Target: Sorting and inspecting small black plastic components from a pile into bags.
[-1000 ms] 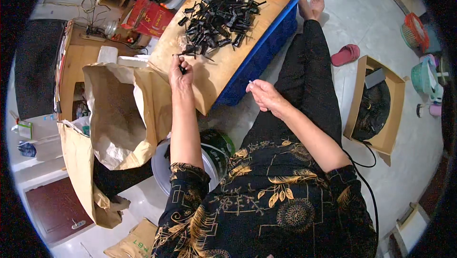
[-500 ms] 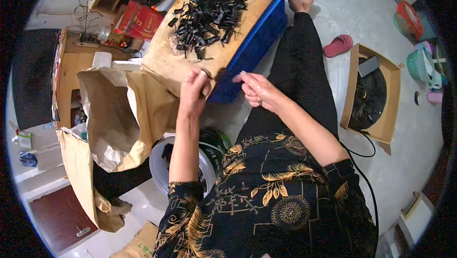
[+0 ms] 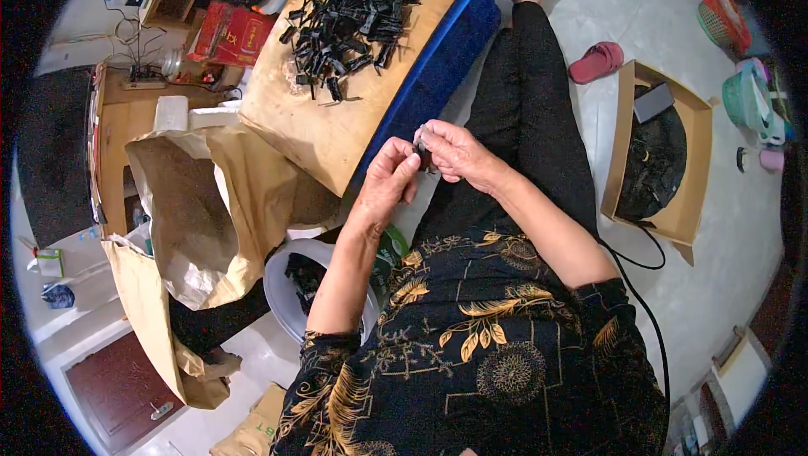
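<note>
My left hand (image 3: 390, 175) and my right hand (image 3: 459, 154) meet just off the near right corner of the wooden board (image 3: 311, 145). Pinched between their fingertips is a small black piece (image 3: 419, 151), mostly covered by the fingers, so its exact kind does not show. Both hands are closed on it. Beyond them on the board lies a heap of small black plastic pieces (image 3: 353, 27) with thin stems. Below my left forearm stands a white bucket (image 3: 279, 288) with more black pieces inside, partly hidden by the arm.
The board rests on a blue bin (image 3: 438, 77). An open brown paper sack (image 3: 252, 178) stands to the left. At right are a cardboard box (image 3: 700, 170) with black contents, a pink slipper (image 3: 596, 62) and a black cable (image 3: 652, 321). A red box (image 3: 240, 34) lies beyond the sack.
My hands were apart, the left by the board's corner; now they are together at the small black piece. The left moved right and down. The view has shifted slightly.
</note>
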`<action>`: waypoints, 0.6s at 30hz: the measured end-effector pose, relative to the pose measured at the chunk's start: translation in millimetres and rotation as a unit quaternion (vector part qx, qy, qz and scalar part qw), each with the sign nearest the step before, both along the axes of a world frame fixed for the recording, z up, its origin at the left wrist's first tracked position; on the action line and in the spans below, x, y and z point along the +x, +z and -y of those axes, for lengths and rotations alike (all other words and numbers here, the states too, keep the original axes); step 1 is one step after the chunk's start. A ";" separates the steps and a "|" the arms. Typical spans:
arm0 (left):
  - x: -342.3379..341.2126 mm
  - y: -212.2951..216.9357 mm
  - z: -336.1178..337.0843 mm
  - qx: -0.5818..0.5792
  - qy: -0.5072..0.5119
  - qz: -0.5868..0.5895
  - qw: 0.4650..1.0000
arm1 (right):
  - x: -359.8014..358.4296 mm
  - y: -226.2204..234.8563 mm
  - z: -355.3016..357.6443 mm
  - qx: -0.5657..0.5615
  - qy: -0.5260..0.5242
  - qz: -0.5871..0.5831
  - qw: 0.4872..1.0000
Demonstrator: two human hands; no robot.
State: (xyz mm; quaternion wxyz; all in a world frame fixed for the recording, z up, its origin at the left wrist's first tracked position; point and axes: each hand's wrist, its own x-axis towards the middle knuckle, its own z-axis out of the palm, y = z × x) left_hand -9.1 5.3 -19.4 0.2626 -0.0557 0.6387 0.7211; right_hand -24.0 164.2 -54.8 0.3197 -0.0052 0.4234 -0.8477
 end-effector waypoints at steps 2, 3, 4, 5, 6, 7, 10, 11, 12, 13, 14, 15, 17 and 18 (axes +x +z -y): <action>0.9 0.1 -3.1 -0.008 0.015 0.001 1.000 | -1.1 -0.5 -1.8 -0.007 0.005 -0.015 1.000; 1.1 -2.7 -3.7 0.003 0.028 -0.005 1.000 | -1.7 -1.3 -1.8 -0.008 0.005 -0.012 1.000; 0.9 -3.8 -4.8 0.015 0.041 -0.012 0.999 | -2.3 -1.6 -1.9 -0.004 0.003 -0.015 1.000; 0.6 -4.0 -5.8 0.014 0.042 -0.010 0.999 | -3.1 -1.7 -2.0 0.001 0.001 -0.017 1.000; 0.0 -3.3 -6.9 0.009 0.050 -0.007 0.999 | -3.8 -1.8 -2.2 0.000 0.001 -0.015 1.000; -0.1 -3.0 -7.8 0.003 0.058 -0.003 0.998 | -4.0 -2.1 -1.9 0.014 0.001 -0.022 1.000; -0.2 -3.6 -10.3 -0.015 0.076 -0.033 0.996 | -4.7 -0.1 -0.1 0.043 -0.013 -0.054 0.998; -0.9 -3.0 -11.7 -0.016 0.077 -0.031 0.996 | -4.3 0.6 0.8 0.061 -0.028 -0.081 0.994; -1.8 -1.9 -13.4 -0.032 0.094 -0.039 0.994 | -2.6 0.4 1.7 0.060 -0.027 -0.079 0.995; -2.8 -1.6 -14.0 -0.048 0.112 -0.047 0.991 | -0.1 0.5 2.4 0.052 -0.031 -0.046 0.997; -4.0 -2.5 -13.2 -0.049 0.113 -0.044 0.991 | 1.8 0.6 3.0 0.045 -0.036 -0.013 0.998; -5.7 -3.4 -11.8 -0.081 0.102 -0.074 0.989 | 2.8 1.3 4.4 0.045 -0.035 -0.011 0.998; -8.1 -4.5 -10.3 -0.114 0.091 -0.102 0.984 | 3.1 3.6 7.7 0.059 -0.022 -0.041 0.997; -8.8 -5.0 -9.7 -0.121 0.080 -0.100 0.984 | 2.8 0.8 9.4 0.074 -0.013 -0.043 0.996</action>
